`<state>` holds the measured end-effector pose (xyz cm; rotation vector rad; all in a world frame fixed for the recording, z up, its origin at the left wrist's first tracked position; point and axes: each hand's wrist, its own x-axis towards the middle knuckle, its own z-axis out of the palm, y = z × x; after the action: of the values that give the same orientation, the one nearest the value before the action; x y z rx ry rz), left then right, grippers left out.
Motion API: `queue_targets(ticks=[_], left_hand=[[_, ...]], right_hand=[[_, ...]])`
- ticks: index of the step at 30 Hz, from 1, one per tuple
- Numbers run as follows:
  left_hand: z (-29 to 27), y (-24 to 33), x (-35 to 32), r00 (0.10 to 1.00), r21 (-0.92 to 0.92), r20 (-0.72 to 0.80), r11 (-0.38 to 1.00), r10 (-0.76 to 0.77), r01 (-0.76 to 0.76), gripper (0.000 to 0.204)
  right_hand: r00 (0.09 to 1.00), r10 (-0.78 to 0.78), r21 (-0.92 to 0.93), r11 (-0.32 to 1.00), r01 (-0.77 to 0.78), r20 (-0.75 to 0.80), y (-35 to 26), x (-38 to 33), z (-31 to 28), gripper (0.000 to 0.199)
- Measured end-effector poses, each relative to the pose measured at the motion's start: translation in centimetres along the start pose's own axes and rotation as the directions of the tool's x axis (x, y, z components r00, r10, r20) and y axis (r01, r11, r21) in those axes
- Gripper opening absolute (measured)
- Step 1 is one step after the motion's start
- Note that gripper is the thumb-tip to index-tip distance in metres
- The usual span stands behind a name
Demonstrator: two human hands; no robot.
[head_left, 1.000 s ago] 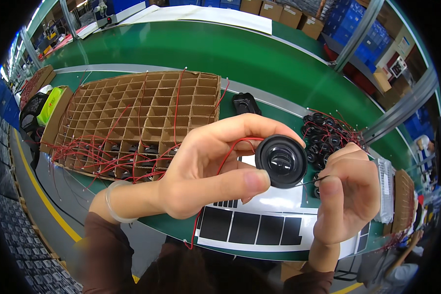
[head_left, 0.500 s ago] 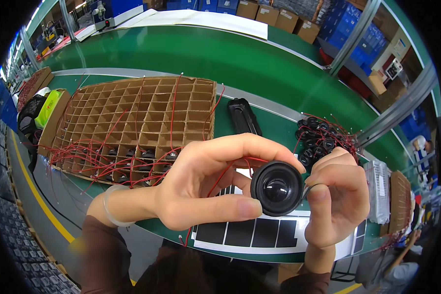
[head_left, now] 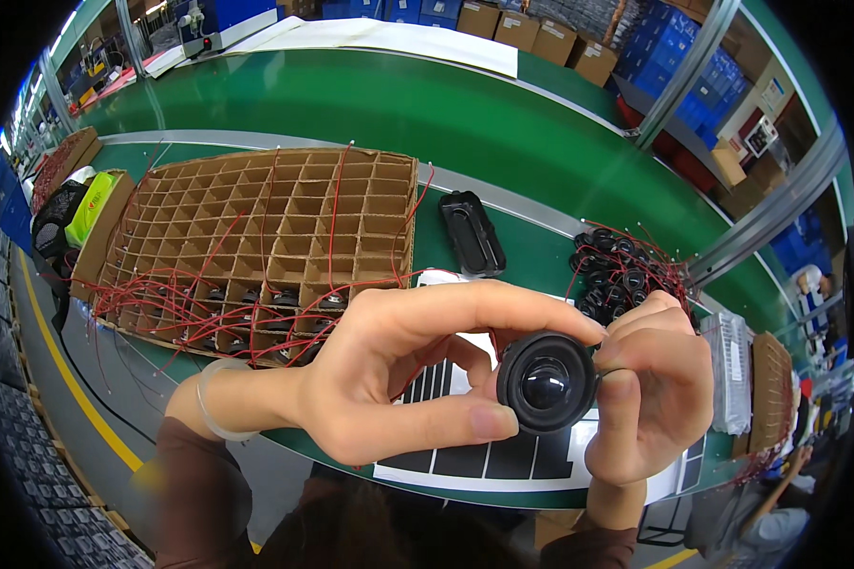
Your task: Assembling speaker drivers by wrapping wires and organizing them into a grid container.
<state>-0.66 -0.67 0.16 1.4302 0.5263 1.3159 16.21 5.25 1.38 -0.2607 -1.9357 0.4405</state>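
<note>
The round black speaker [head_left: 547,382] is right of the frame's centre, held above the counter [head_left: 538,270]. The left hand [head_left: 380,370] holds its rim, thumb and index finger parted around it. The fingers of the right hand [head_left: 657,394] are pinched together on a thin dark strip [head_left: 601,376] at its right edge. A divided cardboard box [head_left: 289,211] occupies the left; a black case [head_left: 473,235] lies above centre.
</note>
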Motion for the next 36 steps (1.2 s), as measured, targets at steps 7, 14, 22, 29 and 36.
queue_targets(ticks=[7,14,22,29,36], left_hand=[[0.43,0.01,0.55,0.996,-0.022,-0.091,1.000,0.008,-0.010,0.051],[0.75,0.29,0.50,0.986,-0.140,-0.148,0.989,-0.077,0.056,0.049],[0.77,0.75,0.48,0.987,-0.177,-0.111,0.980,-0.113,0.093,0.045],[0.79,0.45,0.37,0.994,-0.150,-0.087,0.987,-0.071,0.057,0.043],[0.35,-0.16,0.32,1.000,-0.132,-0.028,0.991,-0.013,0.009,0.039]], right_hand=[[0.999,0.018,-0.050,0.999,-0.020,-0.026,-0.08,-0.20,-0.20,0.022],[1.000,0.027,0.003,1.000,-0.027,-0.004,-0.02,-0.16,-0.09,0.024],[1.000,-0.010,0.035,0.999,0.009,0.029,0.03,0.05,0.20,0.023],[1.000,-0.003,0.052,0.999,0.002,0.024,-0.11,0.01,0.03,0.022],[0.999,0.026,0.069,0.997,-0.027,0.020,-0.19,-0.08,0.16,0.019]])
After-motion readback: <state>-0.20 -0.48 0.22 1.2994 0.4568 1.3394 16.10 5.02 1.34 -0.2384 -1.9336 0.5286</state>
